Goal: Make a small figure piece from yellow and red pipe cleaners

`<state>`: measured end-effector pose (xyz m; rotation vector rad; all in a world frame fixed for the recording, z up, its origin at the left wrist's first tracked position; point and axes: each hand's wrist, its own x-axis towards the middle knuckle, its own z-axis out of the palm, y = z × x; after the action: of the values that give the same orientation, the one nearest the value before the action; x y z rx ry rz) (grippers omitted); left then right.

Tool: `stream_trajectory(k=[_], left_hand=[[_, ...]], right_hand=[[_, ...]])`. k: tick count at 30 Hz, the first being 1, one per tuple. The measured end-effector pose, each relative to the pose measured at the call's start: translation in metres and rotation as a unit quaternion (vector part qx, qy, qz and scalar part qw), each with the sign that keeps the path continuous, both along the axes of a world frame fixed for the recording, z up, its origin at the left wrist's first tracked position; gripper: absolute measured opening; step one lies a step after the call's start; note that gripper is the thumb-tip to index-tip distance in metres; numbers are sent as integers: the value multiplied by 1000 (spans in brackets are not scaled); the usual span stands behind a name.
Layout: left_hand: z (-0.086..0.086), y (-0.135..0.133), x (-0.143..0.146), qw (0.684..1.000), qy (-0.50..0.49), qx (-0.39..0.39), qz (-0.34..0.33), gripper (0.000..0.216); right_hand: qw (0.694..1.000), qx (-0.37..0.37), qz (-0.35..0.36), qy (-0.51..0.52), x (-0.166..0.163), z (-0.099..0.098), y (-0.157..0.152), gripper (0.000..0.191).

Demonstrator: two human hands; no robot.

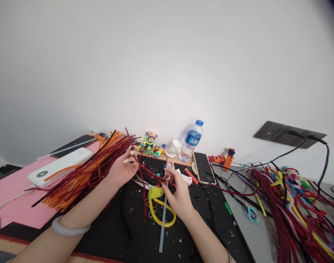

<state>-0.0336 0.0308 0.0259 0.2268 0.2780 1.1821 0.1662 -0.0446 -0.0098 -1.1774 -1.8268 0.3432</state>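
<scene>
My right hand (178, 193) is closed, thumb and forefinger pinching a dark red tinsel pipe cleaner (152, 173) over the black mat. The stem runs left towards my left hand (125, 167), and another length hangs down between the hands. My left hand is raised beside a bundle of red tinsel pipe cleaners (101, 166), its fingers loosely bent and apart, with no clear grip showing. Under my right hand lies a translucent glue stick (162, 230), crossing a yellow loop (172, 219) that looks like a scissors handle.
At the wall stand a water bottle (192, 141), a tipped paper cup (172, 148) and a colourful figurine (150, 142). A phone (203, 168) lies right of them. Orange pipe cleaners (65, 190) and a white device (60, 166) are left; mixed stems (285, 223) heap at right below cabled sockets (281, 133).
</scene>
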Motion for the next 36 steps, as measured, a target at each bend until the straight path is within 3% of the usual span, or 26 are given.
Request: stream_trajectory(k=[2, 6, 9, 12, 15, 18, 22, 25, 27, 30, 36], left_hand=[[-4, 2, 3, 1000, 12, 2, 3, 35], [-14, 3, 12, 995, 92, 23, -14, 26], [-20, 5, 14, 989, 136, 56, 12, 20], [-24, 11, 10, 984, 145, 58, 84, 18], [-29, 17, 7, 973, 172, 52, 147, 24], [-31, 17, 9, 969, 189, 54, 149, 28], [-27, 4, 19, 972, 206, 99, 53, 22], [-24, -6, 26, 968, 218, 118, -33, 20], [-24, -8, 27, 966, 224, 119, -48, 18], [-27, -5, 26, 967, 232, 106, 5, 17], [-31, 4, 19, 960, 238, 65, 133, 11]], right_hand=[[1000, -10, -4, 18, -1, 0, 0, 35], [998, -38, -18, 51, 1, -2, 3, 7], [997, -36, -43, 51, 6, -4, 7, 15], [996, -41, -56, 54, 11, -4, 10, 19], [986, -92, -49, 133, 13, -5, 13, 20], [925, -178, 4, 335, 11, -6, 15, 11], [823, -222, 77, 517, 7, -5, 16, 35], [788, -218, 102, 566, 8, -2, 15, 33], [780, -217, 107, 577, 10, 1, 14, 30], [775, -228, 85, 583, 14, 3, 14, 31], [735, -225, 34, 639, 21, 0, 20, 28]])
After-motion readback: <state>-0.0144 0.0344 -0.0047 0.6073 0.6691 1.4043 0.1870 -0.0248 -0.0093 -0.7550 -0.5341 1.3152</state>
